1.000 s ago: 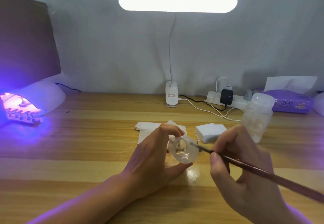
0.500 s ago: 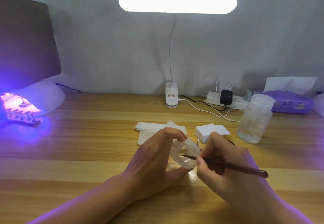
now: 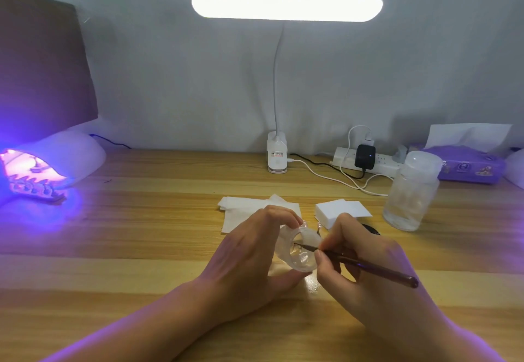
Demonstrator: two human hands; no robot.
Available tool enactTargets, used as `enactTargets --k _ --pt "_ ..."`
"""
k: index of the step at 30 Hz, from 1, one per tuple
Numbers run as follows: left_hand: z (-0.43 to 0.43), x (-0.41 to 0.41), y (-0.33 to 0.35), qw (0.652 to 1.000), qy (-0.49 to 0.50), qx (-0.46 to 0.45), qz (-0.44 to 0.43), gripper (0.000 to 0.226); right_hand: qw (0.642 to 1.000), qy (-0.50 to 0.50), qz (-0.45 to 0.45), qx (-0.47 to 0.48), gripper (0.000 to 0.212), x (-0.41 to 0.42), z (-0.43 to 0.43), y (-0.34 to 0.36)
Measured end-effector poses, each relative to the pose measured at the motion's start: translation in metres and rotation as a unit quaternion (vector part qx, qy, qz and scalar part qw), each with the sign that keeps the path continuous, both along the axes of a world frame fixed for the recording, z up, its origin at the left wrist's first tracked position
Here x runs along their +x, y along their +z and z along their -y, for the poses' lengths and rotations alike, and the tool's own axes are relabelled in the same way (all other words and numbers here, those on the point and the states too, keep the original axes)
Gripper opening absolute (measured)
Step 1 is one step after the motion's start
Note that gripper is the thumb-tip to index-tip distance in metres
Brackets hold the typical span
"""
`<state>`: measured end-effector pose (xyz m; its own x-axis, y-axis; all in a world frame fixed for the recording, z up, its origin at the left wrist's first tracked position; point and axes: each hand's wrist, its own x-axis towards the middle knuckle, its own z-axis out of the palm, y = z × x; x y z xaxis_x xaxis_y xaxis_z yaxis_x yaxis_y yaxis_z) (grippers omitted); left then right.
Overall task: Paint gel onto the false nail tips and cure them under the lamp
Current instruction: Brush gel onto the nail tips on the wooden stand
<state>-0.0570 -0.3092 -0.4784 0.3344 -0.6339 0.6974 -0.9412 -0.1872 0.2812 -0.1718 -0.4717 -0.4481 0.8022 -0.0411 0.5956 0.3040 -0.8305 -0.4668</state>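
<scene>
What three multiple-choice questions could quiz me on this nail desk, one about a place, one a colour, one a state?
1. Where on the desk is the glowing curing lamp? A. centre B. far left C. far right
2. What colour is the tissue pack? A. purple B. green C. orange
3. What is the right hand doing? A. lying flat on the desk B. lifting the lamp C. holding a brush with its tip in the small clear jar

Answers: 1 B, it sits at the desk's left edge, spilling violet light. 2 A, its wrapper is purple under the white tissue. 3 C, it pinches the brush while the left hand grips the jar.
</scene>
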Motion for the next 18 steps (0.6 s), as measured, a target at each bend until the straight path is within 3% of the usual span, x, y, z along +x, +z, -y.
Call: enactTargets --k 10,18 --pt "0.0003 0.0015 -0.0019 1.0 0.003 0.004 -0.005 0.054 1.0 -0.013 -0.002 -0.003 0.023 0.0008 0.0008 -0.0027" --pt "0.0006 0.0014 -0.0008 1.0 0.004 0.007 0.003 0.055 0.998 0.011 0.004 0.057 0.023 -0.0001 -0.0016 -0.0001"
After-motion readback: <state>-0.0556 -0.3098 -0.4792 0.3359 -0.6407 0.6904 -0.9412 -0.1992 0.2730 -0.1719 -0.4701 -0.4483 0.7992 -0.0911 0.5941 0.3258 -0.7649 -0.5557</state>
